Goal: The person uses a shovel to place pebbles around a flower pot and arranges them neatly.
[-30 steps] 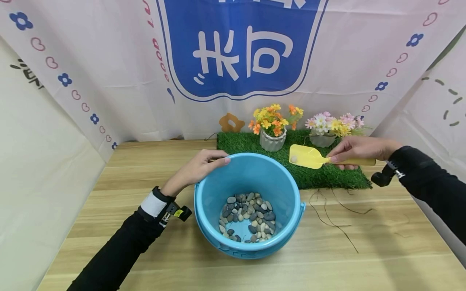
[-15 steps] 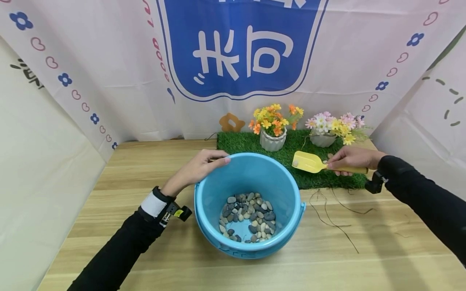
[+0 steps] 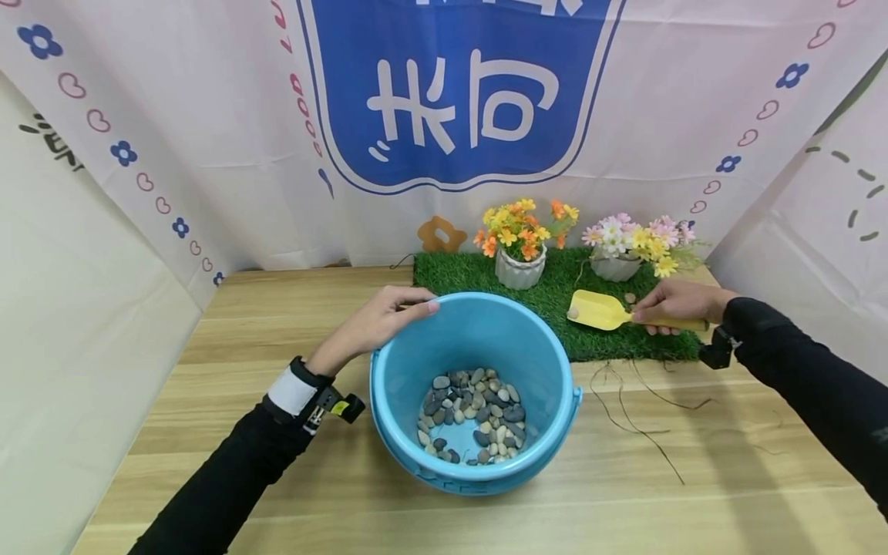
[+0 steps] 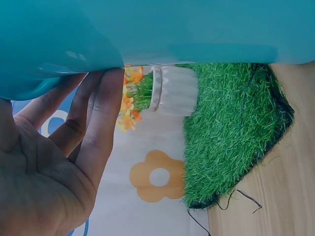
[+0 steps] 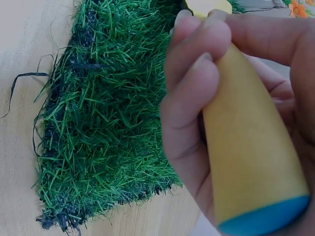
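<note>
A light blue bucket (image 3: 479, 308) stands on the table with several grey, dark and tan pebbles (image 3: 486, 408) over its bottom. My left hand (image 3: 378, 320) grips its far left rim, thumb over the edge; in the left wrist view the fingers (image 4: 101, 115) lie along the outer wall. My right hand (image 3: 673, 304) holds a yellow toy shovel (image 3: 598, 310) by its handle, the blade pointing left, low over the grass mat. One small pebble (image 3: 572, 313) sits at the blade's front end. Another pebble (image 3: 630, 297) lies on the mat beside the right fingers.
Along the back of the table runs a green artificial grass mat (image 3: 451, 271). On it stand a pot of orange and yellow flowers (image 3: 520, 270) and a pot of pink and white flowers (image 3: 614, 266). Dark loose threads (image 3: 634, 424) trail from the mat's front edge. A printed cloth (image 3: 243, 139) hangs behind.
My right hand has lowered the shovel toward the mat, then shifted it slightly right, bringing the pebble on the mat into sight. The left hand and bucket have stayed put.
</note>
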A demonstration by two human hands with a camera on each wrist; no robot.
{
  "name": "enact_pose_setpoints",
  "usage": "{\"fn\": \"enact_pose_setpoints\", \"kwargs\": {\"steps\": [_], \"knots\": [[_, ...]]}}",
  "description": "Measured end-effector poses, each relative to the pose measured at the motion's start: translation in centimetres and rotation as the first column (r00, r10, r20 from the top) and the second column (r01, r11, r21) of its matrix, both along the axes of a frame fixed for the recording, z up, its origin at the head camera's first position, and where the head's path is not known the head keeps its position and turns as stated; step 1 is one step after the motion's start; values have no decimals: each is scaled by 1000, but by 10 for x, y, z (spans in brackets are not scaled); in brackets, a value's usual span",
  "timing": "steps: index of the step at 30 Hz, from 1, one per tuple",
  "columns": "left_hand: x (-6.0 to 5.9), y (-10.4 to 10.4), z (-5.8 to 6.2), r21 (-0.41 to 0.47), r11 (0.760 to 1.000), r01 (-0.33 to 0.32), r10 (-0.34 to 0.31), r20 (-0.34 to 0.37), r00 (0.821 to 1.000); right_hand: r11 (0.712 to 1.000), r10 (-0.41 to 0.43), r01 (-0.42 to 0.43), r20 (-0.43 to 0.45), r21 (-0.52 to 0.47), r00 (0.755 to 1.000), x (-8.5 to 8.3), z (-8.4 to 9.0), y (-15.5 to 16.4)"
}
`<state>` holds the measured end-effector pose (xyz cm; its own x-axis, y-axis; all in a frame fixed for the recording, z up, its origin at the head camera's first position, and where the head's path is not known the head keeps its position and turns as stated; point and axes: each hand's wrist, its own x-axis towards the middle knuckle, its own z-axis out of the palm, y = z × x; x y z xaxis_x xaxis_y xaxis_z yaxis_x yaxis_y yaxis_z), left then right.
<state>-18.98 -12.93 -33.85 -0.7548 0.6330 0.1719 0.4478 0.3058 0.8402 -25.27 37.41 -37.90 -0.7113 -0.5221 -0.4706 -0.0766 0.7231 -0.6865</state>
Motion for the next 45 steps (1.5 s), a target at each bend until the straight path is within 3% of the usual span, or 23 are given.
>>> {"fn": "enact_pose_setpoints", "kwargs": {"steps": [8,16,32,41,45], "knots": [[2,1,2,-3,1000,-6,6,15,1000,1000,-1,1,-3,10,1000,1,1,-4],[18,7,28,-9,1000,5,-4,36,999,994,13,-11,-21,106,1000,1,13,-15],[17,7,27,1,1000,5,-5,31,999,988,13,-13,4,152,1000,5,26,-30],[17,8,29,-8,1000,0,0,35,999,989,6,-16,69,150,998,3,35,-38],[15,7,24,1,1000,1,-1,42,999,986,1,-9,51,164,999,5,35,-39]]}}
